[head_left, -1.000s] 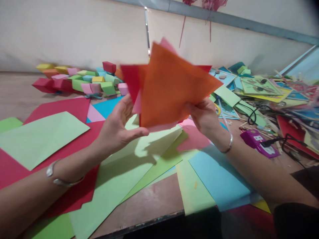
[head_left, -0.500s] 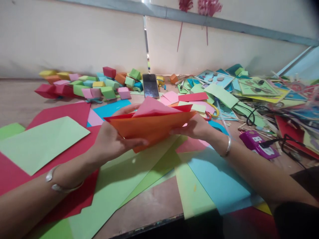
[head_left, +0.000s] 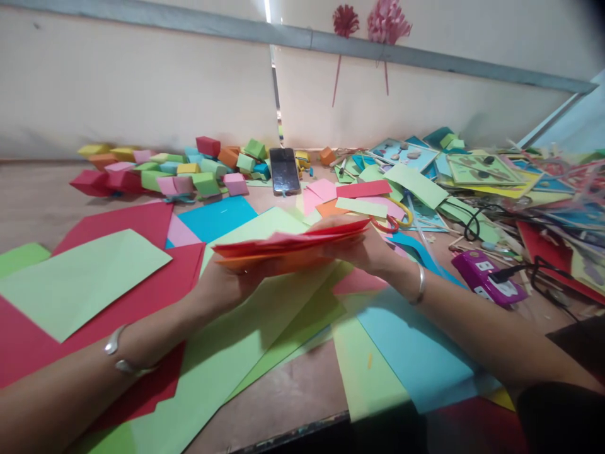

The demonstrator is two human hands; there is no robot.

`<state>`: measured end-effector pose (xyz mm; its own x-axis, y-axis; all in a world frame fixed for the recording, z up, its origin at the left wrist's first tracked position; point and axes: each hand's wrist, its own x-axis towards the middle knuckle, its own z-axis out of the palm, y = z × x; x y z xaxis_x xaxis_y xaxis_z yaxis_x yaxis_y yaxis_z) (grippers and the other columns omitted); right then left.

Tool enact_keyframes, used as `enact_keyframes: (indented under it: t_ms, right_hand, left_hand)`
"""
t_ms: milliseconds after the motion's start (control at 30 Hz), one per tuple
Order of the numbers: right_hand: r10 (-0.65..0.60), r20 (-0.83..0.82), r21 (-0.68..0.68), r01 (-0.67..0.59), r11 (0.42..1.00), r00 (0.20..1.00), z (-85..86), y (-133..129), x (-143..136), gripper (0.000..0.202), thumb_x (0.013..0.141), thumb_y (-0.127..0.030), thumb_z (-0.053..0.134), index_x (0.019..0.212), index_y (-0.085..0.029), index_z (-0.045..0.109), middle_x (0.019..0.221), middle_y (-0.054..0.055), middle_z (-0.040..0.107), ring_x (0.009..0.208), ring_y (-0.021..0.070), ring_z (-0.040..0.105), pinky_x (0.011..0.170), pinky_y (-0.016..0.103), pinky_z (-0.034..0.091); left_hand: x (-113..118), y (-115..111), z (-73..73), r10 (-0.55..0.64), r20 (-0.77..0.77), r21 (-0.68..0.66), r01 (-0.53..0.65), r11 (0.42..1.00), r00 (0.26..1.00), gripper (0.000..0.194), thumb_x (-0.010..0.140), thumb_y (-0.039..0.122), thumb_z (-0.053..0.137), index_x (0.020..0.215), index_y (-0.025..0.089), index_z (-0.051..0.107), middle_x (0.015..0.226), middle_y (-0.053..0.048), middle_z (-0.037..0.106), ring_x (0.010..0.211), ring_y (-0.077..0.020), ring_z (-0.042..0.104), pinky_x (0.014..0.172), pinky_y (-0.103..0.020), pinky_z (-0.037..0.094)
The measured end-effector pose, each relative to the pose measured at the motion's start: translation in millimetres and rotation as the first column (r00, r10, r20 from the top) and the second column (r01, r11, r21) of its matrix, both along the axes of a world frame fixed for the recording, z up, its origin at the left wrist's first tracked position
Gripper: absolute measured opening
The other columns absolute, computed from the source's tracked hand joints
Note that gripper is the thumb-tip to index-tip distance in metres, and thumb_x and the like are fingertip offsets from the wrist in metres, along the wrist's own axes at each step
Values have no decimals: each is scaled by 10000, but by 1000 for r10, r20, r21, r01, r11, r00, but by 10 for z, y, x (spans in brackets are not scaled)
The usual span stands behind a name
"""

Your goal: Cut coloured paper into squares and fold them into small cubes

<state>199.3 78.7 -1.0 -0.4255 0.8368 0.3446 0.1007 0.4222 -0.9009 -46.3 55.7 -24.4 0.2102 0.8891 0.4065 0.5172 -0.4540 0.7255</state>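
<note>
My left hand (head_left: pixel 231 280) and my right hand (head_left: pixel 357 249) are both closed on the papers (head_left: pixel 295 260), a red, pink and orange stack, tilted nearly edge-on, on my side of the phone (head_left: pixel 285 171). My left grips the end left of the phone, my right the end to its right. Beneath, also on my side of the phone, lies a green sheet (head_left: pixel 236 337). Blocks (head_left: pixel 205 183) are heaped just left of the phone; a purple socket (head_left: pixel 466 263) sits well to its right, nearer me.
</note>
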Motion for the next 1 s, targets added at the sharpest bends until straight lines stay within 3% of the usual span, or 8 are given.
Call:
enact_keyframes:
  t_ms: [100, 233, 333, 433, 567, 733, 900, 1000]
  right_hand:
    - [6, 0, 49, -6, 999, 1000, 100, 13, -27, 308, 696, -423, 829, 898, -200, 764, 898, 27, 729, 860, 218, 650, 763, 321, 545]
    - [-1, 10, 19, 1, 1000, 1000, 60, 56, -31, 354, 664, -411, 843, 919, -185, 745, 899, 30, 725, 848, 210, 650, 751, 319, 548]
    - [49, -6, -54, -49, 997, 999, -36, 57, -24, 379, 646, -331, 855, 974, -186, 731, 970, 36, 737, 912, 223, 661, 803, 334, 558]
    - [96, -94, -119, -107, 987, 991, -42, 43, -58, 385, 656, -299, 852, 1009, -204, 729, 992, 25, 747, 912, 210, 671, 805, 324, 568]
    - [113, -156, -161, -138, 977, 981, -60, 81, -141, 343, 624, -308, 871, 917, -194, 733, 939, 16, 751, 868, 205, 674, 790, 326, 575]
    - [15, -158, -191, -46, 981, 987, -194, 120, -181, 339, 667, -286, 839, 976, -222, 716, 1026, 19, 747, 914, 211, 667, 824, 332, 566]
    - [-31, -103, -100, 21, 995, 994, -125, 70, -160, 248, 708, -335, 782, 906, -198, 721, 933, 15, 736, 875, 214, 654, 775, 337, 562]
    - [-1, -44, -163, -6, 987, 999, -182, 66, -128, 344, 688, -353, 798, 971, -179, 707, 1023, 53, 732, 913, 223, 644, 801, 346, 556]
  left_hand:
    - [-33, 8, 76, 84, 40, 113, -88, 990, 996, 245, 736, 456, 747, 909, 283, 735, 908, 5, 793, 832, -276, 731, 719, -388, 639]
    - [-42, 50, 102, 52, 84, 61, -57, 997, 995, 463, 579, 520, 857, 930, 262, 703, 907, -28, 785, 804, -286, 730, 655, -383, 641]
    - [-13, 46, 81, 39, 116, 32, -43, 999, 992, 552, 558, 530, 863, 977, 223, 676, 935, -66, 776, 828, -295, 730, 684, -410, 647]
    - [7, -4, 85, 38, 122, 60, -46, 997, 992, 489, 592, 521, 843, 949, 234, 673, 933, -62, 762, 876, -297, 724, 758, -436, 645]
    - [5, -30, 45, 8, 195, 82, -24, 996, 981, 371, 631, 449, 835, 898, 238, 688, 859, -28, 763, 870, -277, 718, 772, -415, 646]
    - [-8, -2, -70, -36, 210, -7, 38, 999, 977, 414, 634, 421, 826, 979, 231, 696, 926, -44, 774, 784, -271, 722, 657, -393, 646]
    - [-47, 10, -63, 44, 176, 72, -57, 996, 984, 496, 612, 513, 824, 1014, 253, 698, 990, -63, 764, 854, -292, 714, 703, -404, 639]
    - [-58, 66, -49, -104, 82, -22, 106, 994, 991, 537, 619, 473, 828, 1066, 211, 689, 1002, -83, 773, 866, -303, 719, 694, -384, 633]
